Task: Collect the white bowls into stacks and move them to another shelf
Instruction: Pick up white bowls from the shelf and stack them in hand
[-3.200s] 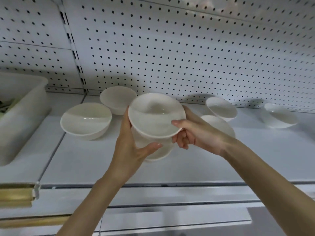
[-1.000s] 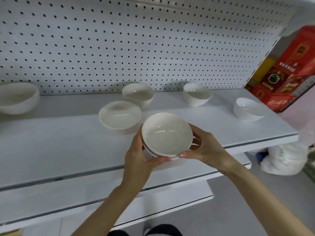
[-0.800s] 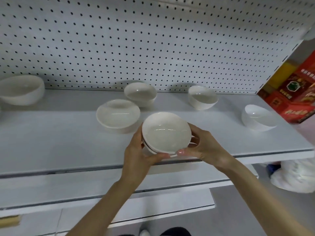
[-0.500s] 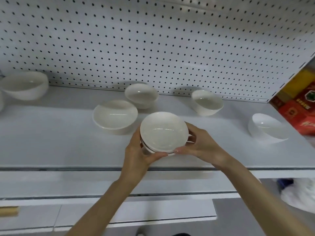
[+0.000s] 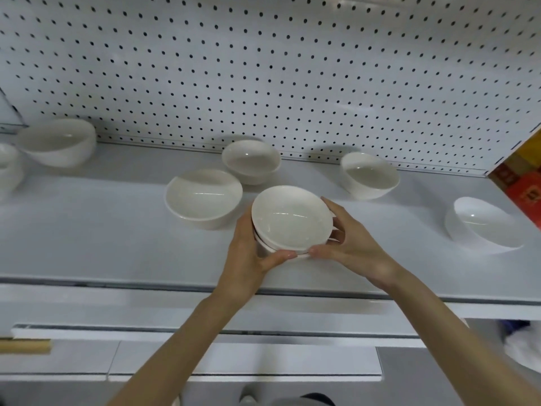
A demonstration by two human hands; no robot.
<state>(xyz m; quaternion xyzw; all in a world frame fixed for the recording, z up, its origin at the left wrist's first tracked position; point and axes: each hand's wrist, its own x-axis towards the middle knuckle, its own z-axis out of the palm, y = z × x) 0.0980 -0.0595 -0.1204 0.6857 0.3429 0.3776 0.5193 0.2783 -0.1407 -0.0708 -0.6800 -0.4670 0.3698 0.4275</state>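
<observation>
Both my hands hold a small stack of white bowls point(image 5: 289, 219) over the middle of the white shelf point(image 5: 87, 244). My left hand point(image 5: 248, 259) grips its left side with the thumb on the near rim. My right hand point(image 5: 351, 247) grips the right side. Whether the stack touches the shelf I cannot tell. Loose white bowls stand around it: a wide bowl point(image 5: 203, 197) just to the left, a rear bowl point(image 5: 251, 161) behind it, a tilted bowl point(image 5: 370, 178) at the back right, and a far-right tilted bowl point(image 5: 483, 225).
A large white bowl point(image 5: 58, 145) and part of another bowl point(image 5: 8, 168) stand at the far left. White pegboard point(image 5: 263, 68) backs the shelf. Red and yellow boxes point(image 5: 524, 183) stand past the right end. Lower shelves point(image 5: 234, 358) lie below the front edge.
The view has swung from the shelf's left part to its right part. The stack held in both hands has come down close to the shelf, next to the wide bowl.
</observation>
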